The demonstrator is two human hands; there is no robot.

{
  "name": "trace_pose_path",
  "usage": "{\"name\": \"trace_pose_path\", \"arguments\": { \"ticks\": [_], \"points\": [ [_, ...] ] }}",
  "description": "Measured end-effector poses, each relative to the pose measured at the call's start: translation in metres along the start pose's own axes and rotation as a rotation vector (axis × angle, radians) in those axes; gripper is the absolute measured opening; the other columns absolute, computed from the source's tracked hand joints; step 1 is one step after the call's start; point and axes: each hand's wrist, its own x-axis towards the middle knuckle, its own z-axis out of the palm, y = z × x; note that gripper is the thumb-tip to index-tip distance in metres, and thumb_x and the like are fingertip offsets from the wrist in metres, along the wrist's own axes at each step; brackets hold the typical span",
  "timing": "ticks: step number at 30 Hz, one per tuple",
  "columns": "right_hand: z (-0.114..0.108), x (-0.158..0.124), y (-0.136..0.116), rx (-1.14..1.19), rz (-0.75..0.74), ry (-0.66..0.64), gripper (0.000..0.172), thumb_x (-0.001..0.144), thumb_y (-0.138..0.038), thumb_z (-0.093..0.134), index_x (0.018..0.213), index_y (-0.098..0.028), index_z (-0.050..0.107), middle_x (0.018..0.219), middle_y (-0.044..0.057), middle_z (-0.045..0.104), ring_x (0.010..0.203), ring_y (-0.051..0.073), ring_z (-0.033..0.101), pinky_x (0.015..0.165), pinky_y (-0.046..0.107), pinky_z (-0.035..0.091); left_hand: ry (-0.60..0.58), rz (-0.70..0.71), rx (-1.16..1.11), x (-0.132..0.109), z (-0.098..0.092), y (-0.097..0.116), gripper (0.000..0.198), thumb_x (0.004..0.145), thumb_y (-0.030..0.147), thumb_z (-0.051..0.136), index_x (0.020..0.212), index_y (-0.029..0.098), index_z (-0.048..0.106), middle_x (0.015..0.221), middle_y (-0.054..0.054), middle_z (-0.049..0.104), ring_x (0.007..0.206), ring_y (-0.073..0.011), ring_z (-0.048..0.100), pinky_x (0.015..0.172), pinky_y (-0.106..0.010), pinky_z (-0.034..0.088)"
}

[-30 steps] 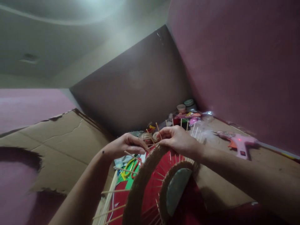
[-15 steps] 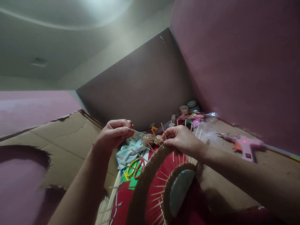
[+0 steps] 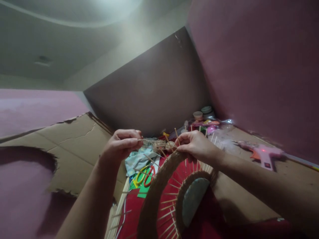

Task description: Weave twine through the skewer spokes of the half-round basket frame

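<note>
Between the closed fingertips of my left hand [image 3: 124, 143] runs a strand of twine [image 3: 147, 141], stretched toward the right. My right hand [image 3: 195, 146] pinches the top of a curved woven twine band [image 3: 156, 181], right beside an upright thin wooden stick [image 3: 177, 136]. That band is part of a fan-shaped piece: thin sticks radiate through it from a smaller woven band around a pale half-disc [image 3: 195, 200]. Stick ends jut out past the outer band. Behind it sits a bundle of twine [image 3: 159, 146]. The right fingertips partly hide the weaving.
A pink glue gun [image 3: 264, 153] with a red light lies on the right-hand board. Yellow-handled and red-handled scissors [image 3: 149, 176] rest on green sheets at the left, near a light blue cloth [image 3: 137, 161]. Torn cardboard [image 3: 74, 149] leans left; tubs [image 3: 206, 111] stand behind.
The view has shifted slightly, so the woven piece appears a little farther right. The strand at my left hand now looks straighter. Both hands keep their pinch.
</note>
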Motion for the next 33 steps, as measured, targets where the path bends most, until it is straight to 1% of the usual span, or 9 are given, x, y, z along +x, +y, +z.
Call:
{"name": "trace_pose_path", "arguments": {
  "ticks": [3, 6, 12, 15, 18, 21, 28, 31, 33],
  "points": [
    [0.000, 0.000, -0.001, 0.006, 0.002, 0.000, 0.004, 0.069, -0.012, 0.055, 0.069, -0.016, 0.056, 0.046, -0.002, 0.054, 0.029, 0.008, 0.047, 0.024, 0.016, 0.034, -0.077, 0.030, 0.041, 0.005, 0.004, 0.012, 0.011, 0.064, 0.026, 0.066, 0.057, 0.018, 0.067, 0.052, -0.001, 0.049, 0.050, -0.0114, 0.044, 0.049, -0.026, 0.033],
    [-0.001, -0.002, -0.001, 0.018, 0.007, -0.006, 0.003, 0.069, -0.013, 0.056, 0.069, -0.016, 0.056, 0.045, -0.003, 0.054, 0.029, 0.008, 0.047, 0.024, 0.017, 0.034, -0.182, 0.017, 0.059, 0.004, 0.000, 0.013, 0.012, 0.063, 0.027, 0.068, 0.057, 0.018, 0.068, 0.052, -0.003, 0.053, 0.052, -0.0137, 0.048, 0.052, -0.029, 0.036],
    [-0.003, -0.005, -0.002, 0.037, -0.006, -0.012, 0.004, 0.069, -0.012, 0.056, 0.070, -0.015, 0.056, 0.044, -0.003, 0.052, 0.028, 0.008, 0.046, 0.024, 0.016, 0.033, -0.232, -0.139, 0.026, -0.014, -0.015, -0.018, 0.015, 0.063, 0.025, 0.066, 0.051, 0.015, 0.064, 0.049, -0.002, 0.051, 0.051, -0.0127, 0.043, 0.052, -0.028, 0.033],
    [-0.003, -0.007, -0.004, 0.031, -0.004, -0.015, 0.004, 0.069, -0.011, 0.056, 0.071, -0.015, 0.056, 0.045, -0.004, 0.052, 0.029, 0.007, 0.047, 0.025, 0.016, 0.035, -0.273, -0.240, 0.060, -0.026, -0.017, -0.035, 0.014, 0.062, 0.024, 0.065, 0.054, 0.012, 0.065, 0.051, -0.003, 0.052, 0.053, -0.0126, 0.044, 0.055, -0.028, 0.034],
    [-0.003, -0.008, -0.007, 0.022, 0.014, -0.020, 0.005, 0.069, -0.010, 0.055, 0.072, -0.014, 0.055, 0.046, -0.004, 0.052, 0.030, 0.007, 0.048, 0.026, 0.016, 0.036, -0.275, -0.260, 0.054, -0.037, -0.017, -0.041, 0.017, 0.065, 0.025, 0.065, 0.054, 0.012, 0.063, 0.052, -0.002, 0.050, 0.055, -0.0122, 0.043, 0.056, -0.027, 0.034],
    [-0.002, -0.009, -0.008, 0.032, 0.028, -0.021, 0.004, 0.070, -0.012, 0.055, 0.073, -0.014, 0.054, 0.047, -0.003, 0.054, 0.031, 0.007, 0.048, 0.027, 0.017, 0.037, -0.276, -0.247, 0.094, -0.045, -0.014, -0.037, 0.020, 0.067, 0.026, 0.064, 0.053, 0.012, 0.061, 0.053, -0.001, 0.048, 0.056, -0.0117, 0.042, 0.057, -0.026, 0.034],
    [-0.001, -0.007, -0.006, 0.014, 0.016, -0.017, 0.006, 0.070, -0.017, 0.058, 0.075, -0.015, 0.055, 0.049, -0.003, 0.053, 0.031, 0.007, 0.047, 0.026, 0.018, 0.036, -0.335, -0.261, 0.211, -0.054, -0.001, -0.010, 0.021, 0.073, 0.032, 0.062, 0.064, 0.012, 0.066, 0.056, -0.001, 0.050, 0.055, -0.0105, 0.040, 0.053, -0.026, 0.032],
    [-0.002, -0.006, -0.004, -0.014, 0.013, -0.024, 0.013, 0.071, -0.016, 0.056, 0.084, -0.014, 0.055, 0.055, -0.001, 0.056, 0.031, 0.008, 0.047, 0.026, 0.020, 0.035, -0.408, -0.274, 0.280, -0.055, 0.004, -0.004, 0.019, 0.075, 0.028, 0.061, 0.065, 0.012, 0.066, 0.054, 0.001, 0.045, 0.053, -0.0088, 0.035, 0.051, -0.024, 0.029],
    [-0.001, -0.009, -0.001, -0.094, -0.055, 0.016, 0.023, 0.072, -0.016, 0.055, 0.096, -0.014, 0.054, 0.065, 0.001, 0.061, 0.034, 0.008, 0.048, 0.030, 0.022, 0.039, -0.453, -0.272, 0.314, -0.054, 0.005, -0.004, 0.018, 0.076, 0.025, 0.060, 0.065, 0.012, 0.066, 0.054, 0.002, 0.043, 0.052, -0.0082, 0.034, 0.050, -0.024, 0.029]
  ]
}}
